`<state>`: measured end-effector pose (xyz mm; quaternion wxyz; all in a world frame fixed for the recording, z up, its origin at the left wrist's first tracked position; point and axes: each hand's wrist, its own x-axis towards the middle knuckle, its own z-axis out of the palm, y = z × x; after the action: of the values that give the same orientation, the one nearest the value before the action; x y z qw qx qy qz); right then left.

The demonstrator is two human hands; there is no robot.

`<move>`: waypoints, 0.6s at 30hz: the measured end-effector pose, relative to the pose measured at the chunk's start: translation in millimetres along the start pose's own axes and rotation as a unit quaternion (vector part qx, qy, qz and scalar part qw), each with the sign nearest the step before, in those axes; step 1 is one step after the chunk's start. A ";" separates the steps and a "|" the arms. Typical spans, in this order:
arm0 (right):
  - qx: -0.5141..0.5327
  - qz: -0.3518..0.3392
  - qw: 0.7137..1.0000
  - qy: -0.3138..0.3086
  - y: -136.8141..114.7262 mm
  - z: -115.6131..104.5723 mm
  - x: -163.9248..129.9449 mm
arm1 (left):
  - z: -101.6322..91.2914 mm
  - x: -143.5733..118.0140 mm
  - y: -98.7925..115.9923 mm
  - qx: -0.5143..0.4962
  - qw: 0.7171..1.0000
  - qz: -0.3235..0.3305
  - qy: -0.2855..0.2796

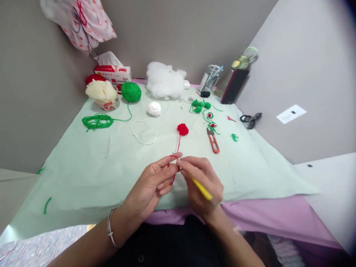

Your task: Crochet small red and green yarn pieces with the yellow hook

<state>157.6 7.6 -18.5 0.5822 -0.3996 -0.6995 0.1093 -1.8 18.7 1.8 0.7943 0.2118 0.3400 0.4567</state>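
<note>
My left hand [157,176] pinches red yarn [178,144], which loops over its forefinger and trails below the fingers. In my right hand [201,181] is a crochet hook [202,188] with a yellow handle, held like a pen. Its tip meets the yarn at the left fingertips; the small stitches there are mostly hidden by my fingers. From my hands the strand runs up to a small red yarn ball [183,129] lying on the pale green cloth [116,167]. A pair of thread snips [213,141] with orange handles lies to the right of that ball.
At the back left stand a tissue box [114,74], a cup [107,102] and a green yarn ball [131,92]. White stuffing [165,81] and a white yarn ball [154,108] are mid-table. Small green pieces [198,105], a glass [210,79] and a phone [235,87] are at right.
</note>
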 end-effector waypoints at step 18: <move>0.227 0.198 0.953 0.008 -1.6 -1.3 7.8 | -0.2 -4.8 6.0 0.033 0.999 0.022 -0.006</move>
<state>158.1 11.4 -11.4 0.6299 -0.3881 -0.5583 0.3753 -7.1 17.5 7.1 0.7788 0.2476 0.3454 0.4613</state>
